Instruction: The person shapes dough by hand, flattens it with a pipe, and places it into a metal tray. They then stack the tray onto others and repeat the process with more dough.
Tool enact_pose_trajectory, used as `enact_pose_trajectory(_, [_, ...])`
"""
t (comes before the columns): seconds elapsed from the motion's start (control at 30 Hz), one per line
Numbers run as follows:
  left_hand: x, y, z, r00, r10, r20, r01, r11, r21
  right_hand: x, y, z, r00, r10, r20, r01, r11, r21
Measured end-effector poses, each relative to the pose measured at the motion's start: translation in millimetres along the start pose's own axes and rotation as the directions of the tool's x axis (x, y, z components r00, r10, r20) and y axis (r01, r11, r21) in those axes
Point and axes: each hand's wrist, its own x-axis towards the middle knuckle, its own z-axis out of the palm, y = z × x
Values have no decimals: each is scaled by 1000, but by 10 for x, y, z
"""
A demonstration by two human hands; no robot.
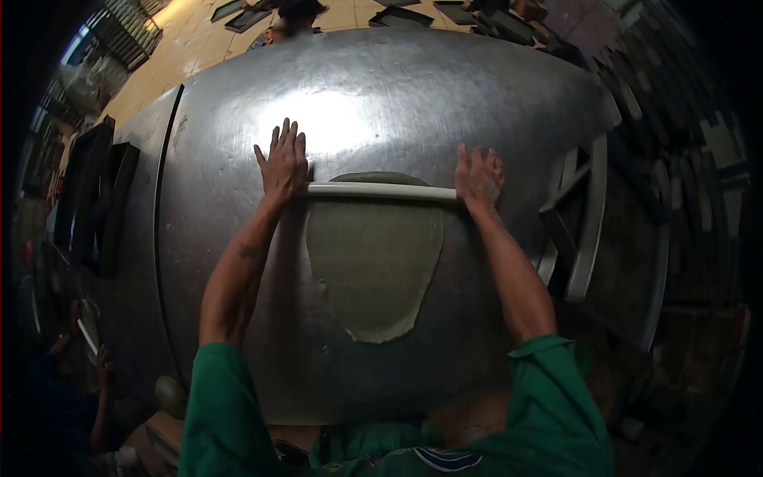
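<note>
A white rolling pin [381, 190] lies crosswise over a flattened greenish-grey sheet of dough-like material [373, 262]. The sheet is broad near the pin and tapers towards me to a ragged edge; a smaller part shows beyond the pin. At the pin's left end rests my left hand [284, 163], palm down with its fingers stretched out and apart. My right hand [478, 176] lies over the right end, fingers pointing forward and slightly bent, not wrapped round the pin. Both palms hide the pin's ends.
The metal table [397, 103] has a seam on its left. Dark trays [95, 199] stand at the left, metal frames [576, 215] at the right. Another person's hands [103, 370] hold a white rod at lower left. Beyond the far edge a person's head [300, 9] shows.
</note>
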Motion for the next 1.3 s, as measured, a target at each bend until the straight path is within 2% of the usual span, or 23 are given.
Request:
enact_pose_trajectory(0.03, [-101, -13, -33, 1000, 30, -8, -30, 999, 24, -95, 35, -42, 1000, 14, -11, -14, 1000, 5])
enact_pose_trajectory(0.1, [-602, -251, 63, 988, 153, 21, -155, 983, 103, -509, 235, -10, 981, -192, 9, 192, 980, -43])
enact_pose_trajectory(0.13, [-936, -230, -120, 980, 106, 165, -116, 992, 54, -782, 377, -32, 965, -258, 36, 257, 966, 24])
enact_pose_trajectory(0.2, [-1452, -227, -341, 979, 99, 176, -102, 995, 10, -1018, 572, -75, 941, -334, 58, 328, 940, 87])
enact_pose_trajectory(0.27, [-988, -240, -133, 982, 166, 93, -174, 981, 86, -945, 603, -82, 894, -432, 118, 438, 898, -31])
enact_pose_trajectory(0.3, [-648, -236, -6, 970, 244, 17, -243, 955, 170, -635, 512, 39, 929, -362, 74, 365, 931, -23])
enact_pose_trajectory(0.37, [321, -50, 253, 991, 41, -128, -42, 999, -4, 206, 116, 138, 987, -160, 31, 159, 987, 15])
enact_pose_trajectory(0.4, [535, 37, 267, 992, 34, -120, -35, 999, -10, 360, -21, 53, 998, -24, 51, 22, 999, 38])
enact_pose_trajectory(0.5, [515, -9, 218, 992, 120, -39, -118, 992, 50, 304, -11, 46, 995, -10, 95, 3, 997, 72])
enact_pose_trajectory(0.57, [-214, -97, 90, 992, 109, 69, -117, 984, 135, -189, 228, 86, 970, -237, 47, 237, 972, 11])
enact_pose_trajectory(0.6, [-542, -244, 65, 984, 122, 134, -127, 992, 27, -428, 381, 125, 939, -343, 25, 343, 939, 2])
enact_pose_trajectory(0.63, [-864, -169, -217, 968, 169, 187, -188, 978, 87, -622, 462, 49, 938, -345, 27, 345, 938, 4])
enact_pose_trajectory(0.7, [-749, -265, -40, 972, 139, 190, -152, 987, 52, -673, 499, -13, 864, -502, 26, 502, 859, -100])
enact_pose_trajectory(0.77, [0, -279, 334, 956, 290, -50, -273, 938, 214, 62, 313, 305, 939, -344, -5, 344, 939, -10])
enact_pose_trajectory(0.83, [684, 123, 169, 999, 35, -31, -34, 999, 34, 617, -88, 238, 997, -72, -3, 72, 996, 52])
enact_pose_trajectory(0.9, [922, 79, 283, 995, 57, -87, -56, 998, 14, 634, -118, 231, 999, -43, 13, 42, 997, 71])
enact_pose_trajectory(0.93, [758, 28, 280, 997, 66, -29, -65, 997, 36, 588, -84, 233, 998, -20, 56, 16, 998, 69])
enact_pose_trajectory(1.0, [80, -147, 287, 997, 75, 29, -78, 993, 89, 145, 115, 195, 970, -223, 91, 226, 974, -24])
enact_pose_trajectory(1.03, [-298, -139, 81, 983, 128, 134, -135, 990, 40, -165, 231, 116, 951, -289, 107, 287, 957, 36])
enact_pose_trajectory(1.1, [-805, -163, -131, 977, 159, 139, -155, 987, -42, -281, 360, 110, 923, -371, 101, 361, 926, 108])
enact_pose_trajectory(1.17, [-471, -144, -2, 973, 210, 94, -220, 969, 111, -185, 430, 220, 838, -546, 25, 542, 825, -159])
enact_pose_trajectory(1.23, [388, -114, 303, 976, 215, -29, -199, 942, 271, 469, 175, 459, 874, -487, -5, 479, 862, -163])
enact_pose_trajectory(1.3, [946, -121, 447, 976, 209, -65, -184, 945, 271, 917, -83, 461, 987, -152, 44, 153, 988, -21])
